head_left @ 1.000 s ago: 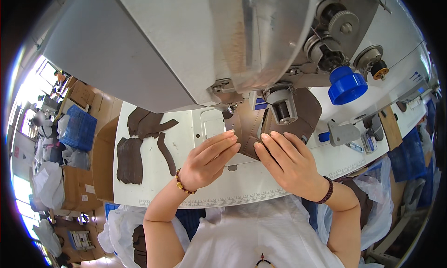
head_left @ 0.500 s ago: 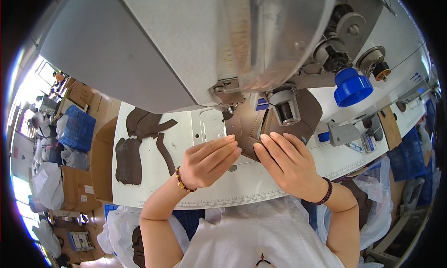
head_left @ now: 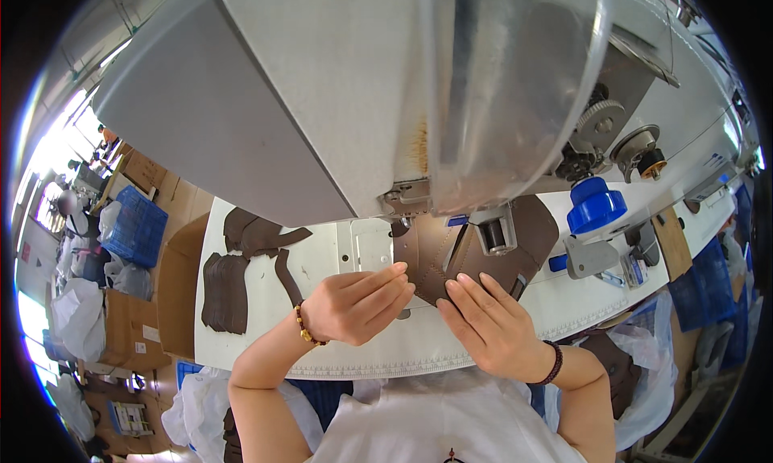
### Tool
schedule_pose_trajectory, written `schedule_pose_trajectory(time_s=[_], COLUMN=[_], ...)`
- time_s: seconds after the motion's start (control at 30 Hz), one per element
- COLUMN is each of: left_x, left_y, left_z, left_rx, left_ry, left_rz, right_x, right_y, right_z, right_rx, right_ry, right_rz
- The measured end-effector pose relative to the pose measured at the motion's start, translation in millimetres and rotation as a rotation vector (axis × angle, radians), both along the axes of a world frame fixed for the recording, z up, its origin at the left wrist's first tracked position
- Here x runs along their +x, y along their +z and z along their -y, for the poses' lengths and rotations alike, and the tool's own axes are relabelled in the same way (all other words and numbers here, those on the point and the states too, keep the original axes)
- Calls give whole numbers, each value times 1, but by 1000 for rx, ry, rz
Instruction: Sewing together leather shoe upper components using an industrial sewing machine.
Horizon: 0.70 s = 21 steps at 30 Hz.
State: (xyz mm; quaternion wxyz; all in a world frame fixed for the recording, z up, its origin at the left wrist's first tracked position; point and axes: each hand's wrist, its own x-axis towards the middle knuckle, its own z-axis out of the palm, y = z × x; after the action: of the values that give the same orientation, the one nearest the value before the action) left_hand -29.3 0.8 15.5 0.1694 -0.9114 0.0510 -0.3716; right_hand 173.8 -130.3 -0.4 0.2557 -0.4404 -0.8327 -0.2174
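Note:
A brown leather piece [head_left: 427, 274] with stitch lines and a narrow slit lies under the sewing machine head [head_left: 322, 101]. My left hand [head_left: 358, 304] is closed, its thumb and fingers pressed together at the near left edge of the leather. Exactly how much of the edge sits between the fingertips is hard to make out. Across the near part of the same piece, my right hand [head_left: 495, 330] lies with its fingers stretched out. The machine's body hides the far side of the leather.
Stacked brown leather pieces [head_left: 225, 292] and a curved strip [head_left: 285, 276] lie on the white table [head_left: 338, 365] at left. A blue knob [head_left: 594, 207] and a grey metal plate [head_left: 592, 258] are at right. Cardboard boxes [head_left: 135, 328] and plastic bags flank the table.
The view has shifted, so the machine and table sit lower in it. My right hand's fingers have flattened onto the leather, while my left hand stays pinched at its edge.

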Motion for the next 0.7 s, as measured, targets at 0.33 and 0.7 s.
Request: schedule_pose_trajectory(time_s=[0.33, 0.7], left_x=[8, 17], left_y=[2, 5], left_z=[-17, -16], left_rx=[10, -19], left_ry=[45, 124], left_rz=[39, 45], right_x=[10, 22], right_y=[7, 21], right_z=[-24, -42], right_rx=[-13, -8], right_ry=[31, 75], right_rz=[-82, -150])
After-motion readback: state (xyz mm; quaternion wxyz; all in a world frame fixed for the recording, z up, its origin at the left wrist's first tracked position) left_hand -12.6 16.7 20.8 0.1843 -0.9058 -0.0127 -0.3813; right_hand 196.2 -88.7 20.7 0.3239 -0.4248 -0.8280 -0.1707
